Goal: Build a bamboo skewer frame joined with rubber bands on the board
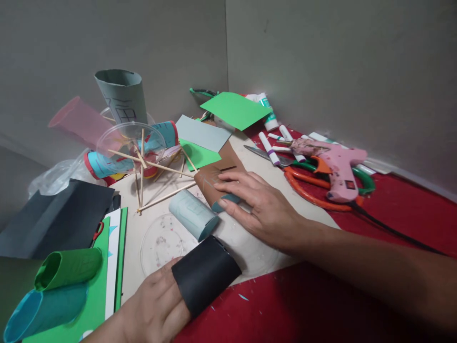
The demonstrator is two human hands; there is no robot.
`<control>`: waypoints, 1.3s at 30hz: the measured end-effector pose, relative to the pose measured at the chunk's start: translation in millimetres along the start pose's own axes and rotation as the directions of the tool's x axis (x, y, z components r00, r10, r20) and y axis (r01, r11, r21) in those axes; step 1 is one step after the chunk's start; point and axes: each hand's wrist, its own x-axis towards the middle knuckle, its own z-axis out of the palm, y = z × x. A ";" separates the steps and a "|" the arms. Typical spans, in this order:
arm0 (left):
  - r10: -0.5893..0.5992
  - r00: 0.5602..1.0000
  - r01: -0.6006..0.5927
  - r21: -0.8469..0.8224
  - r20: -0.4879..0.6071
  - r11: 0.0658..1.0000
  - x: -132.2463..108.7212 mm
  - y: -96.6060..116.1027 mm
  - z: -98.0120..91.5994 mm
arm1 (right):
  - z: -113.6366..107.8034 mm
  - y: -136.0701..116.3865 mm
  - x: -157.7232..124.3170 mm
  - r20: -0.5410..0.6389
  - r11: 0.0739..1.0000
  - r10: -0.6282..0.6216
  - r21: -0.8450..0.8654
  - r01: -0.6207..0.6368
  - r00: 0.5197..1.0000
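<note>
Nearest me: L hand (153, 300), fingers at black tube (207, 278), partly hidden; can't tell how tight. R hand (264, 207) lies loosely open on brown tube (207, 185). I'd say part-done: grey (124, 97) & pink tubes (84, 121) on stick wheel (142, 162); pale-blue tube (192, 213) loose.

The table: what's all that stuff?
Glue gun: one, pink, right
Scissors: count unclear, orange, green, beneath glue gun
Markers: several, white, beside scissors
Squeeze tube: one, white-green, back
Stick frame: one, tan, left
Mounted tubes: several, grey, pink, blue, frame
Loose tubes: four, green, blue, grey, black, left, middle
Papers: several, multicoloured, left and back
Discs: several, clear, frame, table
Bag: one, clear, left
Tabletop: one, red, beige, underneath
Left hand: one, at black tube
Right hand: one, on brown piece
</note>
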 end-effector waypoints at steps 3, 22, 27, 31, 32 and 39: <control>0.072 0.994 -0.073 -0.013 -0.077 0.997 7.0 -2.8 -2.7 | 0.3 0.5 -0.3 -0.007 1.000 0.002 0.002 -0.002 1.000; 0.000 0.996 0.001 0.012 -0.084 1.000 15.3 4.9 -2.5 | -1.3 -2.3 0.6 0.007 1.000 0.020 0.007 -0.020 1.000; -0.001 0.997 0.004 0.032 -0.072 0.999 15.6 4.1 -2.3 | -1.1 -1.8 0.3 0.009 1.000 0.022 0.007 -0.022 1.000; -0.005 0.998 0.007 0.037 -0.070 0.999 14.9 4.5 -3.6 | -0.8 -1.0 0.1 0.006 1.000 0.010 0.000 -0.010 1.000; -0.004 0.997 0.007 0.039 -0.071 0.999 14.7 4.8 -4.2 | -0.7 -0.9 0.2 0.004 1.000 0.007 -0.002 -0.007 1.000; -0.013 0.999 0.014 0.026 -0.051 1.000 13.2 6.7 -6.8 | -1.2 -1.4 0.4 0.010 1.000 0.018 0.013 -0.019 1.000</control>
